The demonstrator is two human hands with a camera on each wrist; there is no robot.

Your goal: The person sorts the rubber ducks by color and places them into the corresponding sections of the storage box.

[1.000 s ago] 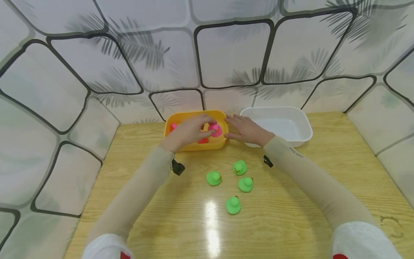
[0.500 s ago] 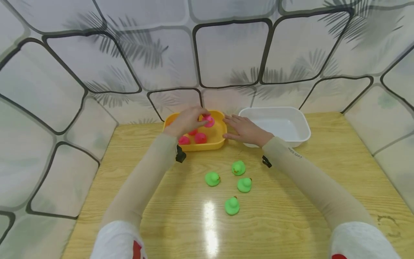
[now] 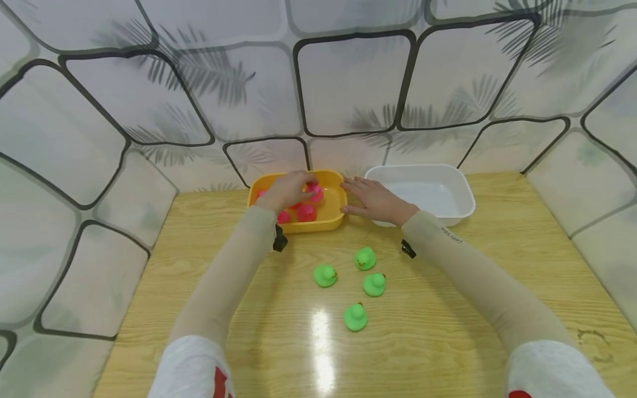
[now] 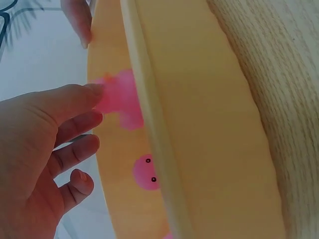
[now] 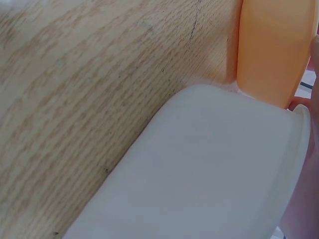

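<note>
My left hand reaches over the yellow tub and pinches a pink rubber duck between thumb and fingertips, low inside the tub. Other pink ducks lie beside it, partly hidden by the hand; one pink head with two dark eyes shows past the rim in the left wrist view. My right hand has its fingers extended, fingertips at the tub's right rim. The palm is over the left end of the white tub, whose outer wall fills much of the right wrist view.
Several green rubber ducks sit on the wooden tabletop in front of the tubs. A stone-patterned backdrop rises behind the table and along both sides.
My left hand has drawn back leftward, and the pink duck at its fingertips has moved left too. More pink ducks now show in the tub. The right hand stays at the rim.
</note>
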